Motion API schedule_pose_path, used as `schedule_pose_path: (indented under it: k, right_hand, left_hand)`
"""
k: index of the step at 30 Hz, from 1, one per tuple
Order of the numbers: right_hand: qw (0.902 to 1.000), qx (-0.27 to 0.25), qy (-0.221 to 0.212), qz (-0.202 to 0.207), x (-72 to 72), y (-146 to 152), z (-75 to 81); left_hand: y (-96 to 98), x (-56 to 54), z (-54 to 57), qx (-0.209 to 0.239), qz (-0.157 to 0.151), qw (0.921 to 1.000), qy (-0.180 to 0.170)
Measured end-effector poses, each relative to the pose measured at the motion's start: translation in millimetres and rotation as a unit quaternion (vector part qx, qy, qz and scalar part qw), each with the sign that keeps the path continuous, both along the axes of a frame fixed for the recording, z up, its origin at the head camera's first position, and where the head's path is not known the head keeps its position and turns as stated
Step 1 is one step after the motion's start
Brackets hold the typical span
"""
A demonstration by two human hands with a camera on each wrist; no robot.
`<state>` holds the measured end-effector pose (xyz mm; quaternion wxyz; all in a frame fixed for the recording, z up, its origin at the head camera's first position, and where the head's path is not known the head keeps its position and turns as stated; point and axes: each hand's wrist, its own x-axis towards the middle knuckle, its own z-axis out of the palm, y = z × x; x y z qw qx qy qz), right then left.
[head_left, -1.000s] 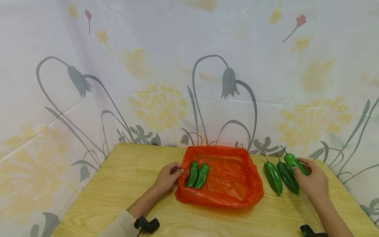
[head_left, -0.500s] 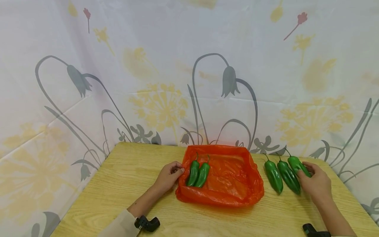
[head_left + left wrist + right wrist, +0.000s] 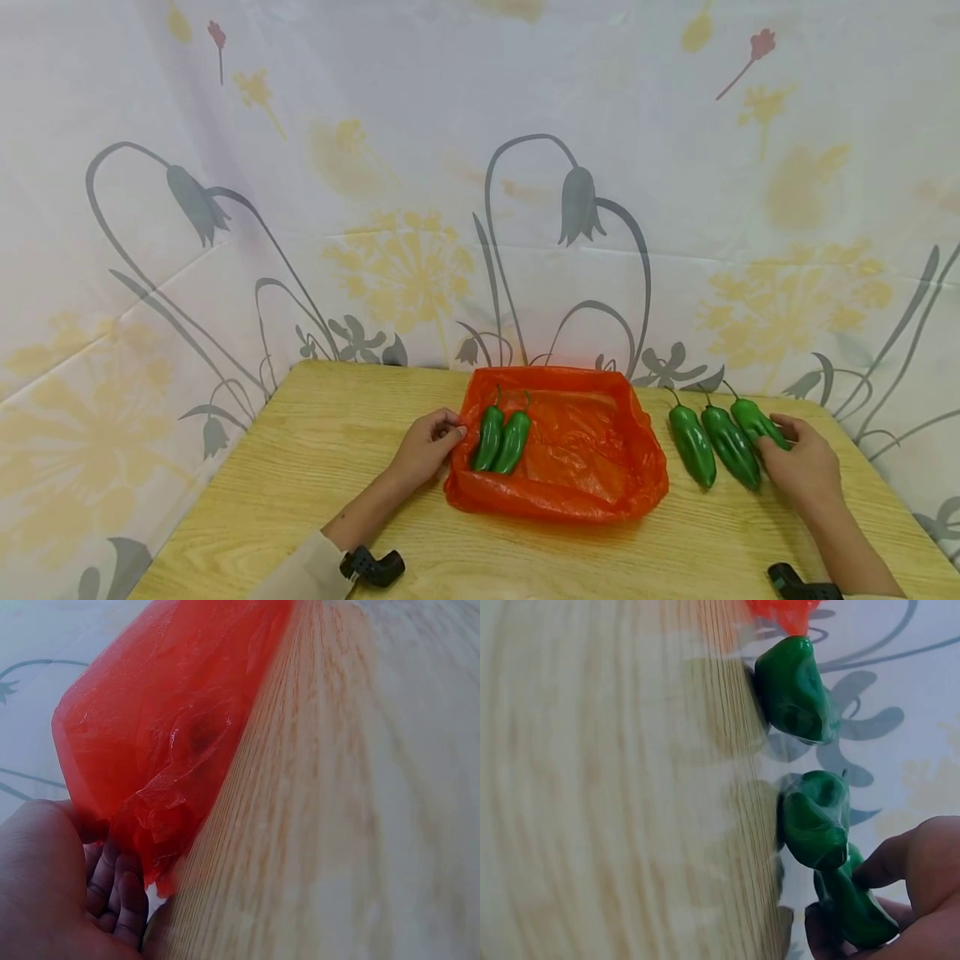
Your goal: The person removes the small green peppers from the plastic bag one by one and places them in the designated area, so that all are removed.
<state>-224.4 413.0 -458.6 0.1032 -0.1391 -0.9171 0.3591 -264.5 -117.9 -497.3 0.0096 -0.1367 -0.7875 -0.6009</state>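
Note:
My left hand [image 3: 426,450] is at the left wall of a red plastic bag [image 3: 577,500], spread wide like an open-topped tray. In the left wrist view its thumb and fingers pinch the bag's crumpled edge [image 3: 154,832]. Inside the bag, at its left, lie two green peppers [image 3: 501,442] side by side. At the right, my right hand [image 3: 806,462] grips a third green pepper [image 3: 750,415] between thumb and fingers; its lower end is partly covered. To the left of that pepper lie two more green peppers [image 3: 731,450], slanted on the table.
All of this is on a pale wood-grain table [image 3: 330,433]. Behind it hangs a white cloth [image 3: 420,150] printed with grey and yellow flowers. The bag's right wall stands between the two groups of peppers.
My right hand has shifted slightly right and toward me with its pepper, widening the gap to the neighbouring one. My left hand has stayed at the bag's edge.

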Motion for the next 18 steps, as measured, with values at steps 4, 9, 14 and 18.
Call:
schedule_pose_path:
  k: [4,9,14,18]
  right_hand:
    - [0.9999,0.003,-0.014,0.005,1.3,0.4,0.2]
    - [0.9995,0.004,-0.031,0.006,0.8,1.3,0.7]
    - [0.9988,0.006,-0.048,-0.004,-1.8,5.2,-0.4]
    - [0.9978,0.007,-0.065,-0.015,-3.8,7.3,-1.2]
  left_hand:
    - [-0.2,-0.6,-0.4,0.001,-0.001,1.0000,0.001]
    - [-0.1,-0.3,0.1,0.005,-0.003,1.0000,0.001]
    - [1.2,0.5,0.1,-0.001,0.003,1.0000,0.001]
    - [1.3,0.6,0.3,-0.004,0.006,1.0000,0.000]
